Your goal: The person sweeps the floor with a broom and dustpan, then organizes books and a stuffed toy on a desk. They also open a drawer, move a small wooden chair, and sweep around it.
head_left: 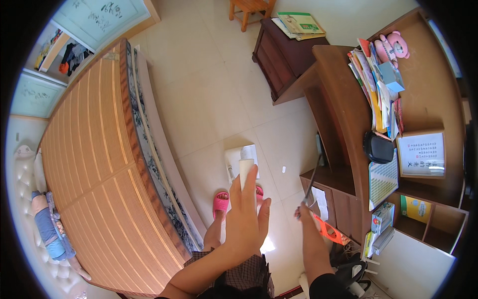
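White slim cylinder with a smooth surface (pixel 245 175) is at the fingers of my left hand (pixel 246 215), seen over the pale tiled floor (pixel 199 104), between the right edge of the bed with brown striped mat (pixel 89 124) and the left edge of the brown wooden bench (pixel 334 82). These fingers are stretched along it and the thumb stands apart; if they truly grip it, I cannot tell. My right hand (pixel 300 213) is closed around a long thin dark-grey strip (pixel 312 182).

About progress, I judge that the work is under way: the strip is already in hand, but it does not touch the cylinder, so more handling is probably left.

The lower end of the cylinder is hidden by my left hand. It also covers part of a white flat paper-like thing (pixel 252 151) on the floor, which may be sheet or box. I cannot make out whether the orange flat piece with openings (pixel 328 230) belongs to the strip.
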Demonstrator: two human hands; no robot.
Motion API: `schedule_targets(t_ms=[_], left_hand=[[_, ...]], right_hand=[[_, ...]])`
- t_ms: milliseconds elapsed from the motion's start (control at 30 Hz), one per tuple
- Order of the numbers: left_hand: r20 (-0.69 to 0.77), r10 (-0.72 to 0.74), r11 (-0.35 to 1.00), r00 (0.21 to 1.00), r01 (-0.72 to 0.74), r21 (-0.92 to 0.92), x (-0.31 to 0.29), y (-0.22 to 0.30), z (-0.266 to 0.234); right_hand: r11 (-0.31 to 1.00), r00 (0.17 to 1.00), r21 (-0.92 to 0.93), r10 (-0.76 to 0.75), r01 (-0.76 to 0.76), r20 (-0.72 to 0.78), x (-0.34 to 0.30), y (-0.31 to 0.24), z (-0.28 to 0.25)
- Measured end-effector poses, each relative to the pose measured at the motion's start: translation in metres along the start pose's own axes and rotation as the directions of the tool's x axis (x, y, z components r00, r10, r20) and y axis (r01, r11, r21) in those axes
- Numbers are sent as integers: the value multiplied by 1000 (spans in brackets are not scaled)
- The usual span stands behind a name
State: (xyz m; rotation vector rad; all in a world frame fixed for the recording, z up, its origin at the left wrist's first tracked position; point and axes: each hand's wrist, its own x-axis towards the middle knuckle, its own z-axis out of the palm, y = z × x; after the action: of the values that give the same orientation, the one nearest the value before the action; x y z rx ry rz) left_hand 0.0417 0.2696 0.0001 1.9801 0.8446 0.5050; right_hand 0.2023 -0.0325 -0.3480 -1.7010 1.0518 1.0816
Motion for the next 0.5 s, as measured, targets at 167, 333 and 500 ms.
schedule_targets(t_ms=[167, 333, 500], left_hand=[[-22, -237, 905, 971, 212, -369, 4, 5, 6], [-14, -293, 891, 956, 267, -368, 10, 1, 9], [13, -331, 865, 944, 309, -396, 11, 0, 3]], right_hand=[[990, 986, 0, 139, -140, 90, -52, 124, 25], [994, 994, 41, 99, -101, 50, -165, 148, 9], [976, 977, -70, -211, 208, -36, -122, 99, 6]])
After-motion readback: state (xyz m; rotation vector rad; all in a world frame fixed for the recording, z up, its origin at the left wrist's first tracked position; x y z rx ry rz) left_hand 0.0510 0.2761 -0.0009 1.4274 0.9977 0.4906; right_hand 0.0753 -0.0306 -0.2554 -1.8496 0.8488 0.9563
